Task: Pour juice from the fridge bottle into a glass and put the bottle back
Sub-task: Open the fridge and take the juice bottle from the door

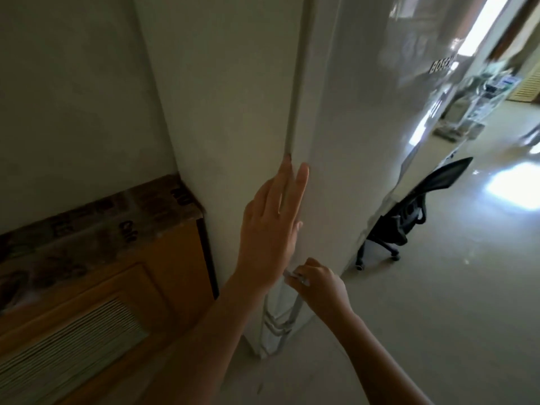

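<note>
Two bare hands are in view, both at the corner edge of a tall white fridge [350, 118] that fills the upper centre of the head view.

Item, left hand [271, 226]: reaching toward 12 o'clock, palm laid flat on the fridge, fingers straight and together along the vertical seam where the door [380, 97] meets the cabinet side. Its grip is flat and spread, holding nothing.

Item, right hand [318, 283]: at 5 o'clock from the left hand and just below it, fingers curled closed around the top end of a slim silver handle [293, 311] that runs down the door edge toward 6 o'clock.

Item, fridge door: appears closed against the cabinet; glossy front carries a dark brand label [442, 65] at 2 o'clock and reflects a bright window.

Item, juice bottle and glass: neither shows in this view; the fridge interior is hidden behind the door.

Item, wooden cabinet [96, 293]: at 8 o'clock, orange-brown, with a slatted vent panel [70, 349] low in its front and a dark mottled stone top [102, 217], standing just beside the fridge's side.

Item, black office chair [409, 211]: at 3 o'clock, on castors, partly hidden behind the fridge's far edge.

Item, floor [438, 317]: pale, with a bright patch of light at 3 o'clock.
</note>
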### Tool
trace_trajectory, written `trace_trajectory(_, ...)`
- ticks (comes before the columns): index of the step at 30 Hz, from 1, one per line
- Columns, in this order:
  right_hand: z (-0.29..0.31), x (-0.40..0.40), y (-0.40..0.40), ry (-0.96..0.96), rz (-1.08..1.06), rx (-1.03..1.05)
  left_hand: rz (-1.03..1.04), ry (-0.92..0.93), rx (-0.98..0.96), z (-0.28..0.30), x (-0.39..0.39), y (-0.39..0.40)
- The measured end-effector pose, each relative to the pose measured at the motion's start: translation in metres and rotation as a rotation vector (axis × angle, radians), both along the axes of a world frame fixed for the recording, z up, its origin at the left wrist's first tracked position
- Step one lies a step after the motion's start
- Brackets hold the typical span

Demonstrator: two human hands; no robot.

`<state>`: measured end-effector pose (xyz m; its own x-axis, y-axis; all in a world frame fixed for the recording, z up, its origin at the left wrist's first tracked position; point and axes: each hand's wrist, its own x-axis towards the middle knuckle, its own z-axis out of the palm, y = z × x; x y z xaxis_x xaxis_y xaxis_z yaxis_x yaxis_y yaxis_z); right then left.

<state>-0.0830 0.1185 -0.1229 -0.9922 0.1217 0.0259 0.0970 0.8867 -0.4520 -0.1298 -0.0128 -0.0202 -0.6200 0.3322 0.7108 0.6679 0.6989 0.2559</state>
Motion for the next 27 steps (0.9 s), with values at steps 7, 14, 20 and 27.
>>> trace_trajectory(7, 0.006, -0.002, -0.001, -0.048, -0.009, -0.039, -0.072, -0.024, 0.072, -0.004, -0.004, 0.002)
trace_trajectory(14, 0.007, 0.000, -0.003, -0.021, 0.015, -0.013, -0.060, -0.024, 0.047, -0.002, -0.003, 0.000)
trace_trajectory(20, 0.007, 0.029, 0.015, -0.022, 0.009, -0.012, -0.172, -0.013, 0.010, -0.004, 0.011, 0.004)
trace_trajectory(27, 0.015, 0.101, 0.065, -0.006, -0.031, 0.087, -0.421, 0.009, 0.083, -0.010, 0.058, 0.042)
